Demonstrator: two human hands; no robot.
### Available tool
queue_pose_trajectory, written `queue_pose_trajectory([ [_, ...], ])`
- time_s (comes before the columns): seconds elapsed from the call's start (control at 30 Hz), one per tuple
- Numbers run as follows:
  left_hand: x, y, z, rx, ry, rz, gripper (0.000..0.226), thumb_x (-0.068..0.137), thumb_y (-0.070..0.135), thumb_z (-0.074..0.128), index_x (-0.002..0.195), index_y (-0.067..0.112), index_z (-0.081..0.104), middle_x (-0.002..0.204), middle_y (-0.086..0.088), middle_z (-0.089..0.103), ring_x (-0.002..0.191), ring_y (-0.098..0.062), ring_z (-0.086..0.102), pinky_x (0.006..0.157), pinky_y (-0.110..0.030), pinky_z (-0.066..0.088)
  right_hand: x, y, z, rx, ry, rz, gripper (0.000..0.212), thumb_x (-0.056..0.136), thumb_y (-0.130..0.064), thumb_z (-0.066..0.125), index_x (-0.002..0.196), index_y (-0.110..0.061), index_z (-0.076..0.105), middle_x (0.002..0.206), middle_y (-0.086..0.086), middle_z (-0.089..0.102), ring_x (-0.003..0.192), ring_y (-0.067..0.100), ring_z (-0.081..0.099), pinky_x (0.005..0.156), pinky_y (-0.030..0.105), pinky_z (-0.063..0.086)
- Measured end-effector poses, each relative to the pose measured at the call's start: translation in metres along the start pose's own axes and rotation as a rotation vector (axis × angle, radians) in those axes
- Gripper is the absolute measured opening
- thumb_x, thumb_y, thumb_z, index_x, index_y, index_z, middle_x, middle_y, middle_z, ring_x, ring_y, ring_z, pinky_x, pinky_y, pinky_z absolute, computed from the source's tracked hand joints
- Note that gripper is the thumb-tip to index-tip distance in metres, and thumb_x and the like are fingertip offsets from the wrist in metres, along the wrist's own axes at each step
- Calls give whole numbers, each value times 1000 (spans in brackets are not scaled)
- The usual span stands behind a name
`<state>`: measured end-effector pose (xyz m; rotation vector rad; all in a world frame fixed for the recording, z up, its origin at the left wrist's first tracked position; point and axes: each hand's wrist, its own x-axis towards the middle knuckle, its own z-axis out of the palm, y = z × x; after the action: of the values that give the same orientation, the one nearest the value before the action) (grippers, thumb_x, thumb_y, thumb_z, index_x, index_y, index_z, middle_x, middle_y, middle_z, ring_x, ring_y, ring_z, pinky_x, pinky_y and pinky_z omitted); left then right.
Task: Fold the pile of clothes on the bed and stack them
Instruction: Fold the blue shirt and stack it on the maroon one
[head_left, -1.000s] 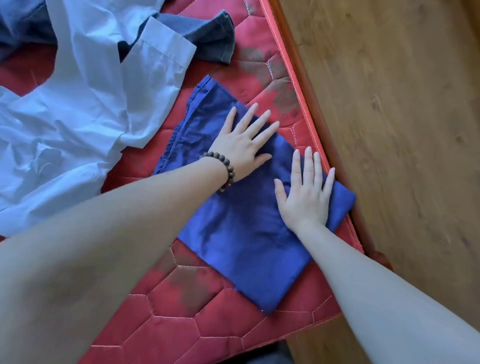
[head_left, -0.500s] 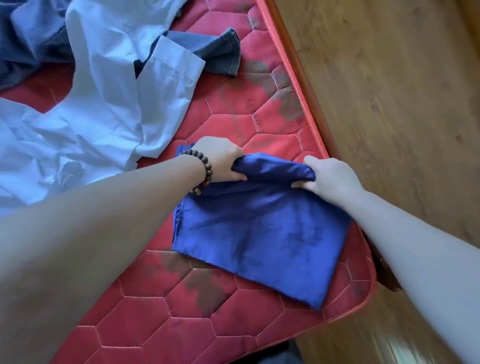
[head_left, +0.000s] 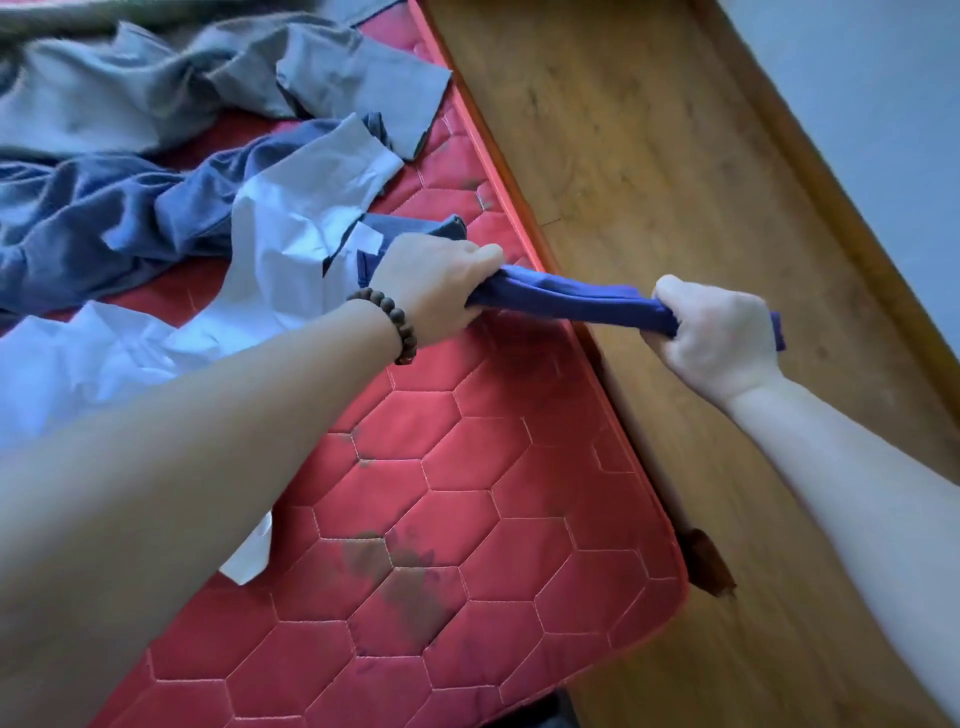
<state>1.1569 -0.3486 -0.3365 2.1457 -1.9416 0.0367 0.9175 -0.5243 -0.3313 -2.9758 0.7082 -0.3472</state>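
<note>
Cloth (head_left: 566, 296), blue, folded flat on the mattress (head_left: 467, 493) a second ago, now hangs bunched above its edge; your left hand (head_left: 441, 280) and right hand (head_left: 711, 332) each clench one end. Judged: fold finished, carry to stack starting; shirts (head_left: 291, 228) remain unfolded.

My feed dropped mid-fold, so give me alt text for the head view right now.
Both hands, left hand and right hand, grip opposite ends of a folded dark blue cloth, held over the edge of the red quilted mattress. Unfolded clothes, a light blue shirt among them, lie beyond on the left.
</note>
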Motion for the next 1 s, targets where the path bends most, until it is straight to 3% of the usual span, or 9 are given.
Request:
queue_pose_trajectory([
  [0.23, -88, 17, 80, 83, -178, 20, 37, 63, 2, 74, 86, 13, 47, 69, -8, 53, 60, -29, 56, 53, -33, 37, -81, -31, 71, -9, -343, 6, 30, 62, -7, 76, 72, -12, 48, 60, 8, 54, 57, 34, 57, 50, 32, 34],
  [0.33, -136, 34, 117, 81, -479, -114, 20, 81, 1, 59, 100, 8, 55, 90, -12, 58, 86, -33, 60, 65, -38, 39, -127, -51, 114, 32, -684, 62, 15, 80, -15, 62, 91, -13, 52, 90, 10, 61, 89, 34, 59, 73, 40, 40],
  [0.43, -180, 43, 136, 89, -666, -224, 22, 93, 7, 46, 112, 10, 55, 104, -12, 56, 101, -32, 56, 68, -37, 34, -165, -75, 136, 165, -835, 146, 17, 82, -18, 59, 96, -16, 49, 98, 7, 60, 96, 31, 57, 75, 39, 42],
  [0.57, -219, 35, 142, 102, -456, -233, 19, 70, -5, 64, 86, 5, 62, 75, -15, 55, 69, -33, 56, 53, -37, 41, -191, -115, 141, 208, -831, 117, 19, 83, -22, 59, 98, -17, 48, 95, 4, 58, 92, 28, 56, 72, 37, 40],
  [0.67, -228, 28, 135, 135, -347, -280, 23, 76, 6, 38, 78, 4, 61, 72, -15, 55, 73, -33, 57, 59, -38, 41, -205, -145, 141, 291, -890, 74, 19, 89, -23, 54, 105, -14, 50, 100, 6, 58, 95, 29, 56, 77, 37, 41],
  [0.77, -236, 28, 132, 134, -322, -374, 32, 80, 10, 32, 83, 1, 63, 92, -19, 63, 100, -35, 55, 73, -46, 43, -209, -163, 141, 431, -978, 92, 26, 91, -30, 56, 113, -17, 52, 103, 1, 59, 95, 25, 57, 84, 36, 45],
  [0.87, -241, 38, 132, 63, -290, -531, 33, 80, 3, 44, 105, 3, 66, 128, -25, 55, 123, -38, 45, 86, -51, 41, -204, -167, 138, 543, -1062, 69, 32, 90, -36, 57, 119, -22, 54, 99, -5, 61, 92, 18, 58, 84, 34, 47],
  [0.93, -238, 54, 130, -38, -239, -751, 46, 77, -1, 54, 122, 7, 60, 139, -28, 44, 124, -44, 43, 91, -52, 39, -194, -163, 137, 575, -1074, 17, 35, 92, -36, 56, 124, -23, 54, 99, -6, 62, 96, 17, 58, 87, 36, 47],
  [1.0, -234, 71, 130, -208, -166, -1005, 50, 83, 9, 58, 132, 13, 50, 138, -24, 38, 116, -43, 46, 90, -50, 45, -176, -153, 138, 559, -902, -40, 36, 91, -32, 58, 125, -20, 56, 108, 0, 59, 103, 22, 55, 91, 40, 45],
])
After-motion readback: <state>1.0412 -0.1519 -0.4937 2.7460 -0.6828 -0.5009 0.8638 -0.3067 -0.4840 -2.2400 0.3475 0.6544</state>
